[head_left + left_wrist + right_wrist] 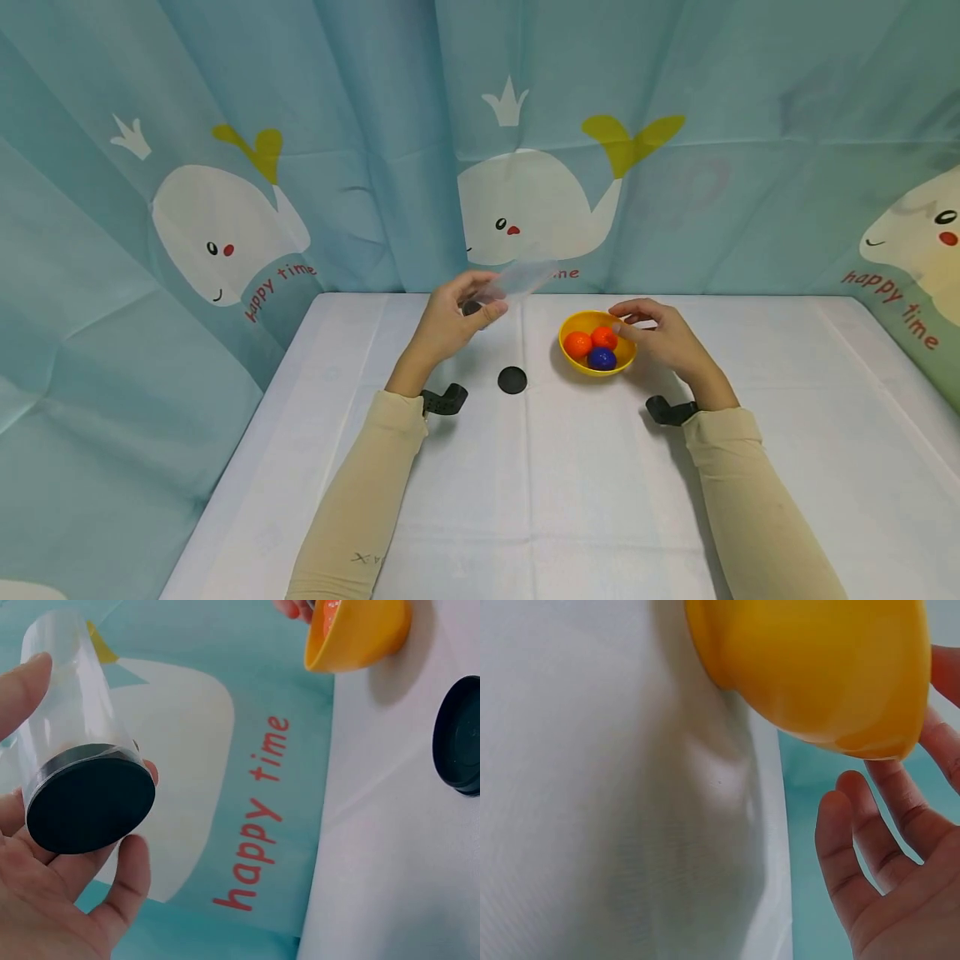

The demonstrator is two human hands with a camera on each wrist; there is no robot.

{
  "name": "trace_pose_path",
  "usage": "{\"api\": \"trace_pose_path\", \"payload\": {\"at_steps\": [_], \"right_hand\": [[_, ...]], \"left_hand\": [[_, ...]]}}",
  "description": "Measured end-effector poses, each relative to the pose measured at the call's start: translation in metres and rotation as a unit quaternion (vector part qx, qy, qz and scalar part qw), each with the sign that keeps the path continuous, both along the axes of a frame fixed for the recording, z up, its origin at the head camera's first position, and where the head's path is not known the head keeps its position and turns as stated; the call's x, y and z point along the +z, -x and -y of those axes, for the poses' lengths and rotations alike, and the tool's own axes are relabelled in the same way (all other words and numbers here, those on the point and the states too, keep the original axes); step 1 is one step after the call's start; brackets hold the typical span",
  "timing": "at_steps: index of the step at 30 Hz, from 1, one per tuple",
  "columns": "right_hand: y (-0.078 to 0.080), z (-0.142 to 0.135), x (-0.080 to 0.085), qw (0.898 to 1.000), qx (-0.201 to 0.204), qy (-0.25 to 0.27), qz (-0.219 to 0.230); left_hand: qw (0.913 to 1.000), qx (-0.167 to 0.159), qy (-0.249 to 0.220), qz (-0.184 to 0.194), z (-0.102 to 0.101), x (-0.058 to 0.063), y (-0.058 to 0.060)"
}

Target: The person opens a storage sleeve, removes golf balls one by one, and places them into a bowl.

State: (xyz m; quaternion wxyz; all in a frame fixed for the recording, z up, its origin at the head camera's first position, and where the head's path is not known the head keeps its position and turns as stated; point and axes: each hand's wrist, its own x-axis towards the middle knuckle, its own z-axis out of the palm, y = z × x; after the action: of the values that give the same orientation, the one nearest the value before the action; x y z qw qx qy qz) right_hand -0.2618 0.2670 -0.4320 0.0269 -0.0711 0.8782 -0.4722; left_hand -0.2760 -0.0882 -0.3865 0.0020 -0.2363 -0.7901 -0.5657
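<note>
My left hand [447, 321] holds a clear plastic tube [521, 279] tilted above the back of the table. A black cap [90, 804] closes the tube's near end in the left wrist view, with the fingers and thumb around its sides. My right hand [666, 336] is at the right rim of a yellow bowl [587, 369], fingers loosely spread and thumb over the edge. Inside the bowl lie two orange balls [577, 344] and a blue ball [602, 359]. The right wrist view shows the bowl's outer wall with fingertips [832, 806] beside it.
A loose round black lid [512, 380] lies on the white-covered table [525, 500], between the left hand and the bowl. Behind the table's far edge hangs a blue curtain [405, 125] printed with whales. Each wrist wears a black camera mount.
</note>
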Motion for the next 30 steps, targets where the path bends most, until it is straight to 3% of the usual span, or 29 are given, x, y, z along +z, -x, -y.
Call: {"api": "trace_pose_path", "payload": {"at_steps": [9,16,24,30], "right_hand": [[-0.005,-0.004,0.011,0.999,-0.010,-0.013,-0.028],[-0.009,-0.014,0.020,0.999,-0.023,-0.018,-0.038],[-0.012,-0.012,0.026,0.999,-0.007,-0.024,-0.046],[-0.013,-0.012,0.030,0.999,-0.004,-0.029,-0.046]], "left_hand": [[1.0000,-0.004,0.003,0.002,-0.002,0.000,0.001],[0.9995,-0.015,0.002,0.028,-0.005,0.000,0.001],[0.9967,-0.044,0.020,0.065,-0.003,-0.004,0.002],[0.9952,-0.036,0.055,0.072,0.001,-0.010,0.004]]}}
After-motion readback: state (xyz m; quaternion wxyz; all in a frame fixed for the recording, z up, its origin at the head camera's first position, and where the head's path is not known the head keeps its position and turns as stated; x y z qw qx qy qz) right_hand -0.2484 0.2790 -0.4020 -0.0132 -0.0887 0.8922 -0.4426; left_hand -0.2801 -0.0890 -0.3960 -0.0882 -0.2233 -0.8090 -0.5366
